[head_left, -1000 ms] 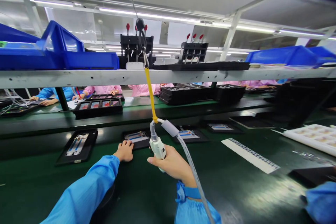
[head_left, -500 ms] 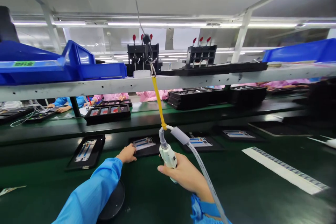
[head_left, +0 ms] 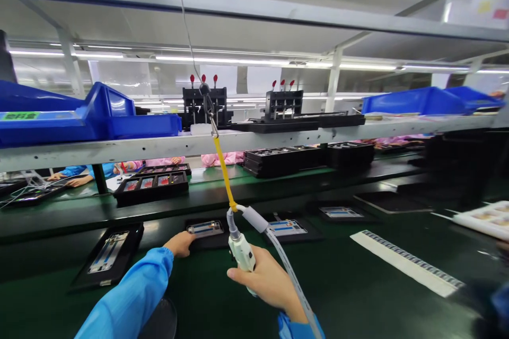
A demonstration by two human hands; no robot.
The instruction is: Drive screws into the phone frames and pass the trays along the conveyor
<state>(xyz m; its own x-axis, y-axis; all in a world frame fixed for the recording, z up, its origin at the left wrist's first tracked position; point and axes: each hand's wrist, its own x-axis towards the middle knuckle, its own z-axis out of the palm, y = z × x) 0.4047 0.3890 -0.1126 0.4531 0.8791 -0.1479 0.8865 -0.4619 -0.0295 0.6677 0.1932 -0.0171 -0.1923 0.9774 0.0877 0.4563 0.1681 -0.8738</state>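
Observation:
My right hand (head_left: 272, 278) is wrapped round a white electric screwdriver (head_left: 241, 251), its grey cable looping back over the wrist. The tool hangs from a yellow strap (head_left: 225, 172) hooked to a wire above; its tip is hidden. At the left edge of a black fixture (head_left: 217, 243), my left hand (head_left: 181, 243) has its fingers closed on the rim, though the fingertips are partly hidden. A phone frame (head_left: 207, 229) with blue strips lies in that fixture. Just right of the screwdriver is another phone frame (head_left: 287, 228) in a black fixture.
A third fixture (head_left: 131, 246) lies left, and one more phone frame (head_left: 341, 212) is farther right. On the green surface rests a white strip of small parts (head_left: 405, 262). A white tray (head_left: 487, 220) sits at the right edge. Blue bins (head_left: 149, 126) stand on the shelf (head_left: 159, 147); people work beyond.
The view has turned up and to the right, bringing the white tray into sight. The left hand stays at the fixture's edge and the right hand keeps hold of the screwdriver.

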